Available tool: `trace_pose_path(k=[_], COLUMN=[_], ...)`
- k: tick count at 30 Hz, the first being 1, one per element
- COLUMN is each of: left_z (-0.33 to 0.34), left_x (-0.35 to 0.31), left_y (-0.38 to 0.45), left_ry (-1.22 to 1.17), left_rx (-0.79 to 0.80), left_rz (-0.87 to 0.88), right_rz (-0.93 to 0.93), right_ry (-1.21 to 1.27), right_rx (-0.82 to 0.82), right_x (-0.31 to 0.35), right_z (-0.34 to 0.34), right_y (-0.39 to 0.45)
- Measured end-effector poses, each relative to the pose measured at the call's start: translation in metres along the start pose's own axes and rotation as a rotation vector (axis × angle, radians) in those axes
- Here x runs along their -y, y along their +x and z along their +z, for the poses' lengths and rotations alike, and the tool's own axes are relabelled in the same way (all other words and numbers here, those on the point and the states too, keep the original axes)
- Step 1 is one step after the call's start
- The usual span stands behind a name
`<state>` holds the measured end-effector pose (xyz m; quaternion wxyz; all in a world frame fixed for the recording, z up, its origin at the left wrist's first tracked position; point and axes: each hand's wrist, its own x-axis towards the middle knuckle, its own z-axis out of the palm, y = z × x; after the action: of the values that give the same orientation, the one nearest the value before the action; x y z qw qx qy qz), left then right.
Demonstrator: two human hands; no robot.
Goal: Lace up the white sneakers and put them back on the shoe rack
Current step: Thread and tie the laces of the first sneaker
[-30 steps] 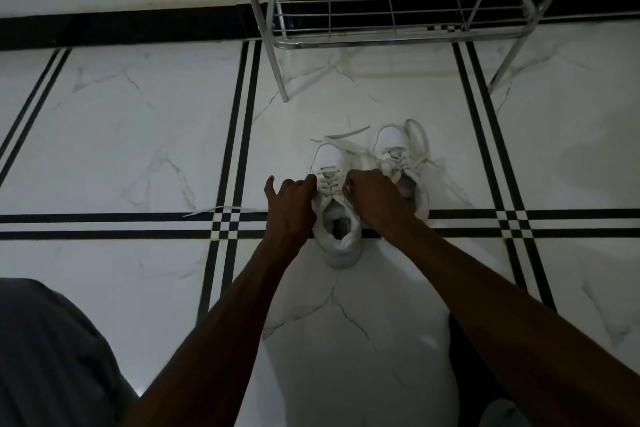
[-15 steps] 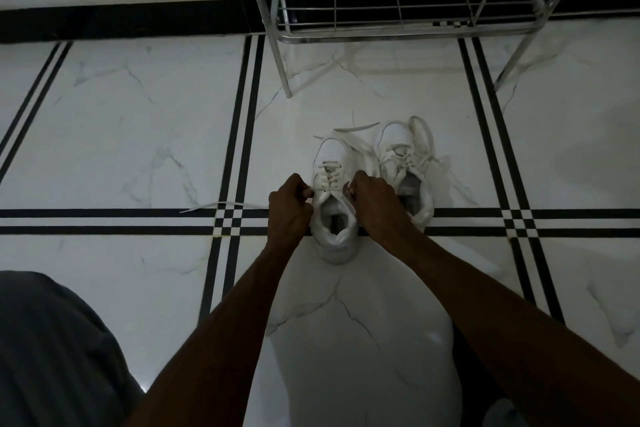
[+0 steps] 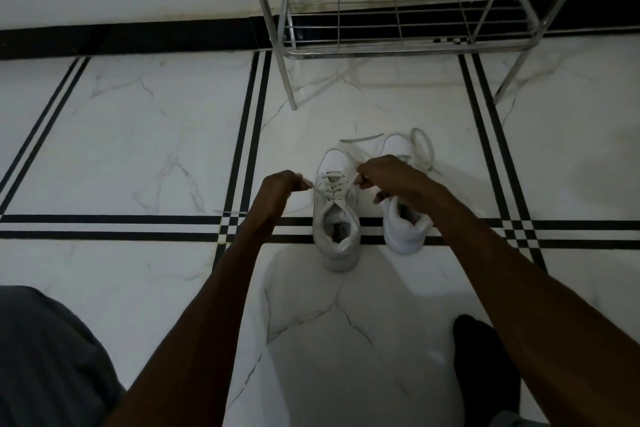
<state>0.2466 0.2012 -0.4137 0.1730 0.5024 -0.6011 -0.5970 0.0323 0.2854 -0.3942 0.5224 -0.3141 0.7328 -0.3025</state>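
Two white sneakers stand side by side on the marble floor, toes toward the rack. The left sneaker has its lace partly threaded through the eyelets. My left hand pinches one lace end just left of that shoe. My right hand pinches the other lace end to its right, and it covers the front of the right sneaker. A loose lace loop lies beyond the right shoe. The metal shoe rack stands behind them with nothing on its lower shelf.
The white marble floor has black inlay stripes crossing under the shoes. A black skirting runs along the wall. My grey-clad knee fills the lower left; a dark shape sits at the lower right.
Both hands have moved apart from the shoe's tongue, drawing the lace ends out to either side. The camera has tipped so the rack shows more.
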Motion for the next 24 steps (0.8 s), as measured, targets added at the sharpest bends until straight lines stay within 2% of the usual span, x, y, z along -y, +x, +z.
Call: trace_pose_path(k=[5, 9, 15, 20, 22, 24], left_z=[0.012, 0.024, 0.029, 0.027, 0.027, 0.029], left_x=[-0.021, -0.021, -0.019, -0.016, -0.015, -0.014], left_y=[-0.004, -0.001, 0.003, 0.005, 0.006, 0.007], left_ry=[-0.309, -0.247, -0.128, -0.065, -0.063, -0.068], left_rx=[0.099, 0.035, 0.018, 0.026, 0.022, 0.027], left_rz=[0.017, 0.048, 0.094, 0.146, 0.156, 0.159], right_rz=[-0.031, -0.091, -0.221, -0.332, -0.303, -0.223], right_ry=[0.488, 0.658, 0.5, 0.216, 0.229, 0.359], right_rx=[0.085, 0.113, 0.113, -0.017, -0.042, -0.043], right_x=[-0.003, -0.008, -0.014, -0.015, -0.013, -0.013], right_z=[0.011, 0.024, 0.03, 0.024, 0.024, 0.027], right_y=[-0.001, 0.0, 0.003, 0.01, 0.012, 0.014])
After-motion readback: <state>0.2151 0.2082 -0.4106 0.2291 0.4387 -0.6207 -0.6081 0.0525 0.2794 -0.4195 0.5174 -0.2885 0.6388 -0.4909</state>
